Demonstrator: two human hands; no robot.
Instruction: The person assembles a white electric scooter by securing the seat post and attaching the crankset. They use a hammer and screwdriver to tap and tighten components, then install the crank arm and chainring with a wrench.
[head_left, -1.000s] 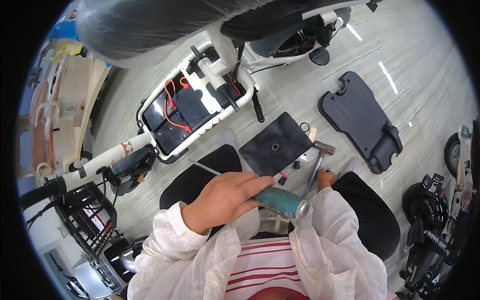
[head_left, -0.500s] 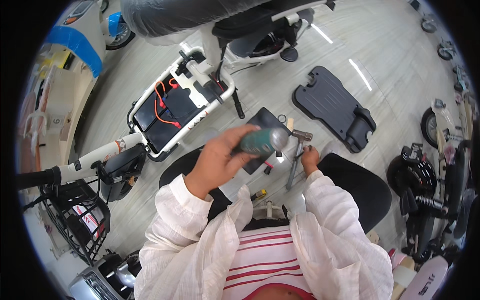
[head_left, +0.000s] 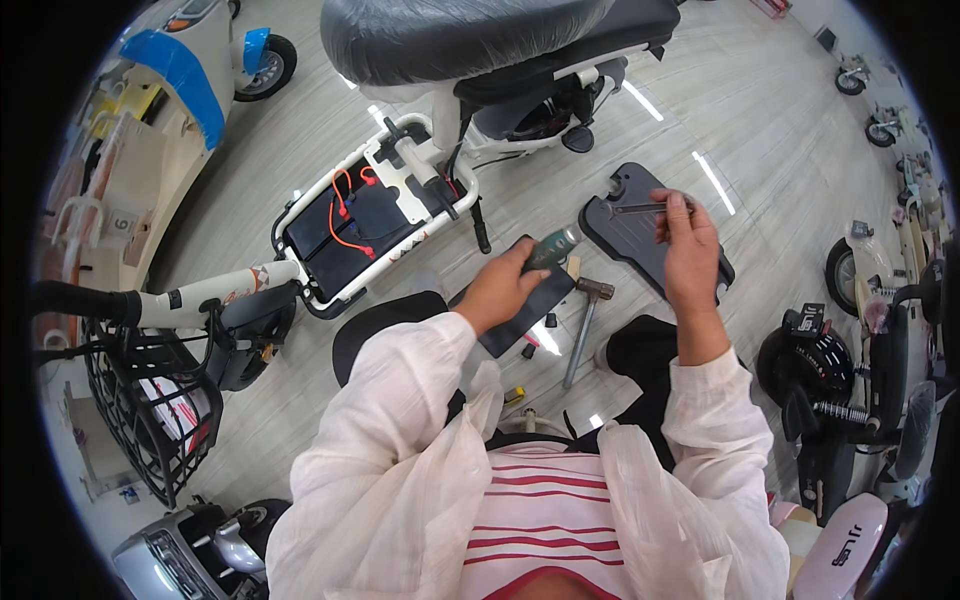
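My left hand (head_left: 498, 290) is wrapped round a dark green cylinder (head_left: 545, 255) with a silver end, tilted up toward the right. Its exact kind I cannot make out. A thin metal wrench (head_left: 638, 208) sticks out leftward from the pinched fingers of my right hand (head_left: 690, 250), which is raised over a black floor panel (head_left: 632, 245). Below the green cylinder, a flat black sheet (head_left: 512, 335) lies on the floor. Beside it rests a hammer-like tool (head_left: 582, 335) with a brownish head and grey shaft, touched by neither hand.
Ahead to the left stands a white scooter frame (head_left: 295, 215) with its battery bay uncovered and orange cables (head_left: 345, 225) showing. A plastic-wrapped seat (head_left: 460, 45) overhangs at the top. Small black parts (head_left: 529, 350) and a yellow-black tool (head_left: 514, 394) lie near me. Parked scooters (head_left: 840, 370) line the right.
My right hand has risen from beside the hammer-like tool to above the black panel, and a wrench now shows in it. My left hand has moved forward and right with the green cylinder.
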